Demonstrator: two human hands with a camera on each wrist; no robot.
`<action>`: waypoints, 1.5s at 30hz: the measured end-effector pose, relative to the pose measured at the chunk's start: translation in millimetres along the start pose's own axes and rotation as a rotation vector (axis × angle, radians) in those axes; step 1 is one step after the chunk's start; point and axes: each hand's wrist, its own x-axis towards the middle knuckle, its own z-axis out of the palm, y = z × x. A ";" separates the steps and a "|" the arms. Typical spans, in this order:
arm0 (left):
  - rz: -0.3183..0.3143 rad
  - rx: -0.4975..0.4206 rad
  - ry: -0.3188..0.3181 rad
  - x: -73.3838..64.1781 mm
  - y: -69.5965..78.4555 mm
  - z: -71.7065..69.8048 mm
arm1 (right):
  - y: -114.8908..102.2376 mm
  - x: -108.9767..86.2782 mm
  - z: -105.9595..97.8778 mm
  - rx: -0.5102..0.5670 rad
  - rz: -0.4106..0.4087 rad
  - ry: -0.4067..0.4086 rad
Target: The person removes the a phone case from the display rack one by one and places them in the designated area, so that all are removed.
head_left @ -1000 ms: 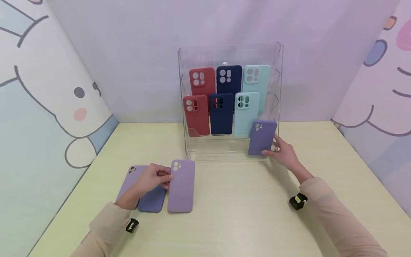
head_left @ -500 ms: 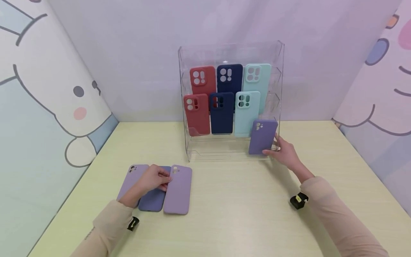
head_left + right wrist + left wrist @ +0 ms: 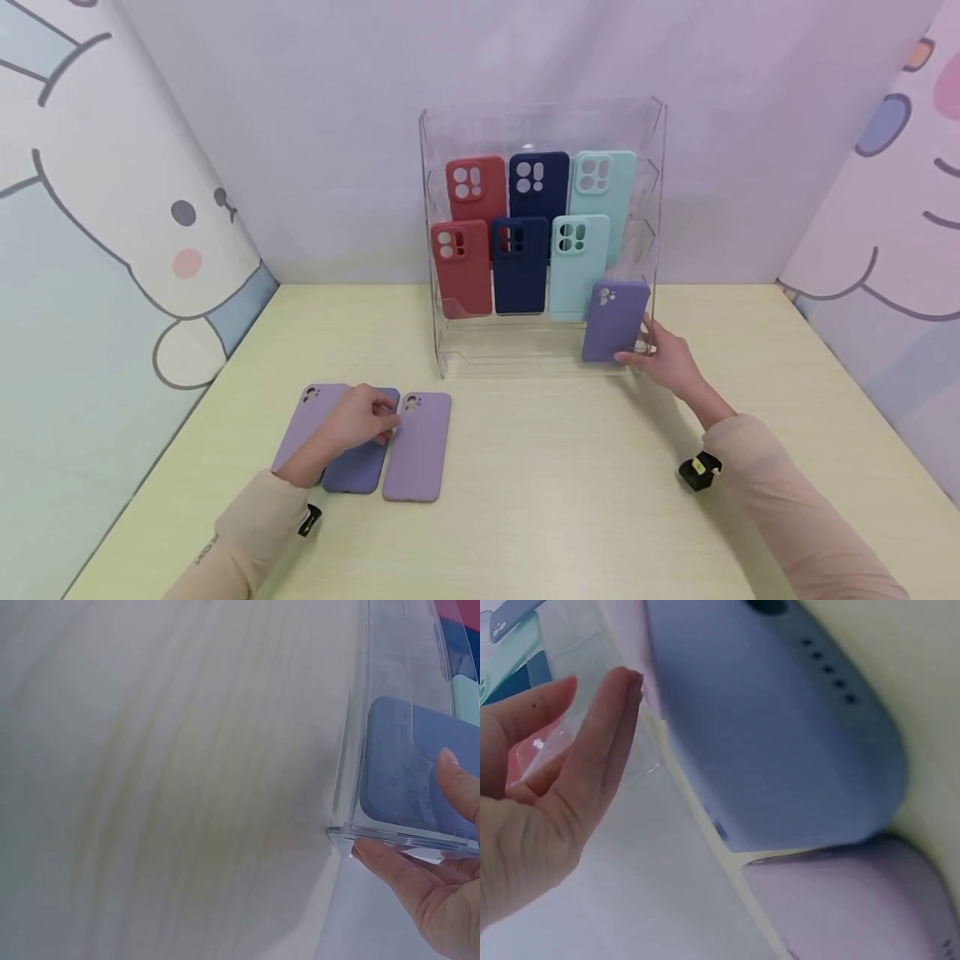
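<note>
My left hand (image 3: 365,417) is at the left edge of a lilac phone case (image 3: 417,447) lying flat on the table. In the left wrist view its thumb and fingers (image 3: 604,735) are apart, with nothing between them. Under that hand lies a blue-violet phone case (image 3: 358,468), with another lilac case (image 3: 306,427) to its left. My right hand (image 3: 667,360) is at the lower right corner of the clear display rack (image 3: 517,364). Its thumb lies over the front of a purple phone case (image 3: 615,321) in the bottom tier, and its fingers reach round the rack's side wall.
Upper tiers of the rack hold two red cases (image 3: 462,279), two navy cases (image 3: 520,279) and two mint cases (image 3: 579,279). Behind the rack hangs a pale curtain (image 3: 337,150). Printed panels (image 3: 142,208) border the table (image 3: 525,483) on both sides.
My left hand has lowered the right-hand lilac case, a little nearer and to the left, flat onto the table and let it go. My right hand stays at the purple case.
</note>
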 end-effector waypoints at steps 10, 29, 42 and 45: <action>0.083 0.031 0.072 7.9 27.9 1.6 | 1.5 -0.2 1.3 0.013 0.010 -0.010; 0.290 -0.090 0.150 56.1 83.4 36.3 | 1.7 1.1 2.5 -0.004 -0.011 0.005; 0.475 -0.001 0.252 91.1 109.7 59.8 | 5.4 0.1 2.1 -0.020 0.002 0.008; 0.475 -0.052 0.223 99.0 113.5 65.4 | 5.3 -0.6 2.1 -0.011 -0.003 0.011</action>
